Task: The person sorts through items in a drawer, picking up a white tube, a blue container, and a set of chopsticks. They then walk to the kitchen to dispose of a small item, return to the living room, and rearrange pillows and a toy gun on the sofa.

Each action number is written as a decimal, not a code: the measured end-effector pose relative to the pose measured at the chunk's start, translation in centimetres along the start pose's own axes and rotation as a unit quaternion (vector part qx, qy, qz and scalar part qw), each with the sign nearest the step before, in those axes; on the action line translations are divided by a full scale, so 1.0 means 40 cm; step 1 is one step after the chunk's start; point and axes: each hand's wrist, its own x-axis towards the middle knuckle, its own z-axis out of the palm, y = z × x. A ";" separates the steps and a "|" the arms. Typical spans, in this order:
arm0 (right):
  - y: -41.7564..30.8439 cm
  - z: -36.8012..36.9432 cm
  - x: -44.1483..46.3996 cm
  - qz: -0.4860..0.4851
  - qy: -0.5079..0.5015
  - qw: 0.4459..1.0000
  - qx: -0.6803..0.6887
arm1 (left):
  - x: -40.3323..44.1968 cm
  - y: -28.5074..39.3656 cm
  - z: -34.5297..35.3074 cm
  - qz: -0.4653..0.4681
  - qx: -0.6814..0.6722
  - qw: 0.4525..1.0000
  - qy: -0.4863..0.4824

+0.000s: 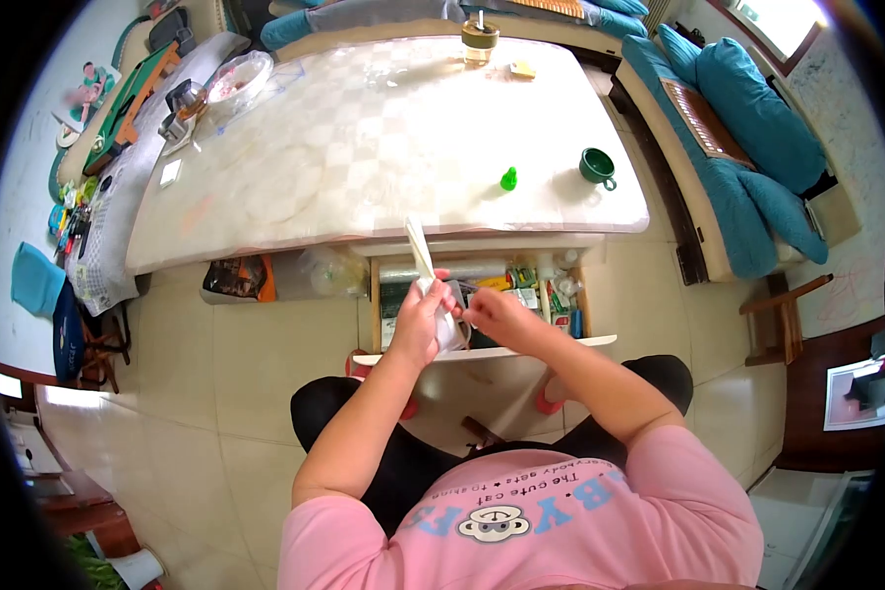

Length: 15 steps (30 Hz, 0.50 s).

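Over the open drawer [587,343] at the near edge of the table [364,202], both hands meet close together. Left hand [421,320]: fingers clamped on a long white item [419,246], which stands tilted, upper end rising past the table edge, lower part hanging over the drawer. Material unclear — possibly a folded bag or sheet. Right hand [506,323]: fingers curled, tips just beside the item and the left hand; cannot tell whether they grip anything. Drawer contents: small packed goods, including a yellow package [497,282] and a blue cylinder [576,323]. On the table, right side: small green object [508,179] near a dark green cup [597,167]. Far edge — a lidded jar [478,44], with a yellowish block [523,70] near it.
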 end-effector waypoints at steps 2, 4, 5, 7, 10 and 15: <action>0.008 -0.075 0.049 0.110 0.101 0.989 -0.015 | -0.010 0.008 0.001 0.010 -0.004 0.999 0.037; 0.019 -0.190 0.133 0.148 0.177 0.970 -0.084 | -0.019 0.026 0.003 0.004 0.011 0.998 0.061; 0.019 -0.244 0.174 0.175 0.209 0.957 -0.096 | -0.016 0.032 0.000 -0.003 0.017 0.997 0.070; 0.077 -0.300 0.255 0.142 0.227 0.950 -0.163 | -0.014 0.043 -0.015 -0.012 0.027 0.998 0.064; 0.155 -0.287 0.344 0.153 0.195 0.954 -0.165 | -0.009 0.054 -0.016 -0.018 0.052 0.996 0.063; 0.220 -0.253 0.390 0.090 0.185 0.970 -0.130 | -0.007 0.050 -0.033 0.006 0.081 0.994 0.072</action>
